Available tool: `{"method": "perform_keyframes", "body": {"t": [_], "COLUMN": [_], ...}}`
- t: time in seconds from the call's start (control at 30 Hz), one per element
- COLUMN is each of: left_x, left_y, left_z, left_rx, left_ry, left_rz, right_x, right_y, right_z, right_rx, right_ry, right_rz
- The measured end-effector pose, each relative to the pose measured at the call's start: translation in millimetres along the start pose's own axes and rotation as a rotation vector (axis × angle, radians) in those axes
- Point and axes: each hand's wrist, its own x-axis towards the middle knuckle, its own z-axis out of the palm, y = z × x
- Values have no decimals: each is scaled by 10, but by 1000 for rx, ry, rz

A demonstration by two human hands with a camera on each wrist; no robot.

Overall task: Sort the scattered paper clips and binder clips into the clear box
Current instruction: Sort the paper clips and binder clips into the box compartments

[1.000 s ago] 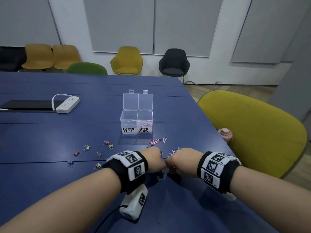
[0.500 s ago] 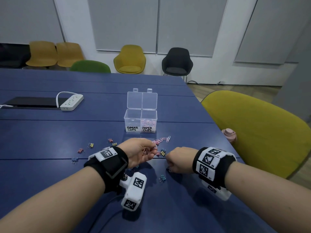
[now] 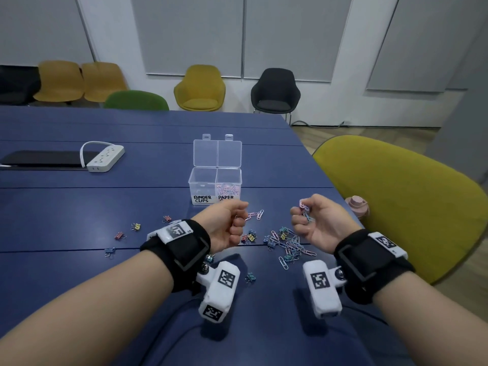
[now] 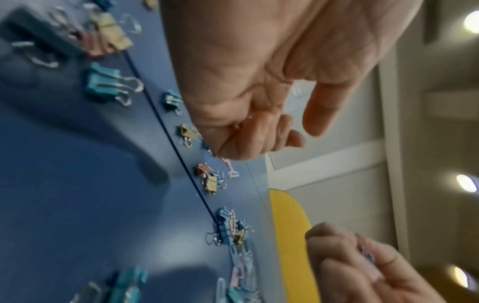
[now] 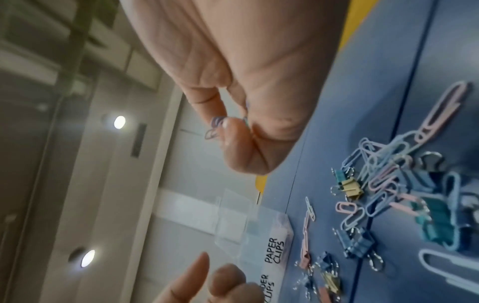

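Head view, near to far: both my hands hover above the blue counter [image 3: 79,220], each grip closed on its catch. My right hand [image 3: 320,223] pinches a small bunch of pastel paper clips [image 3: 303,207] between thumb and curled fingers; the right wrist view shows their loops poking out past the thumb tip. My left hand [image 3: 224,224] has its fingers curled in, with what looks like a thin pink clip at the fingertips, though I cannot tell for certain.

These clips are light, stiff wire, slick-coated and prone to tangle, so I judge a fingertip pinch across the loops best; the binder clips want a hold on the springy body, not the loose wire handles.

Between my hands lies the main heap [image 3: 289,245], too tangled to count, paper clips mixed with several binder clips. About five binder clips [image 3: 136,226] sit scattered to the left, one [image 3: 249,277] nearer me.

Beyond stands one clear box [image 3: 202,180], lid up, two compartments: BINDER CLIPS looks empty, PAPER CLIPS holds a pink pile.
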Motion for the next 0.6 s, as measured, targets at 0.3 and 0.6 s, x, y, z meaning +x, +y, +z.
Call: {"method": "perform_keyframes", "body": {"t": [0.3,0.6], "left_x": [79,276], "left_y": [-69,-106], "left_z": [479,738], "left_rx": [1359,1730], "left_ry": [-77,-71], "left_rz": [372,389], "right_x": [-76,-124], "right_y": [5,-108], "right_z": [-315,-457], "right_rx": [-86,-100], "right_ry": [29,-27], "right_rz": [-61,92]}}
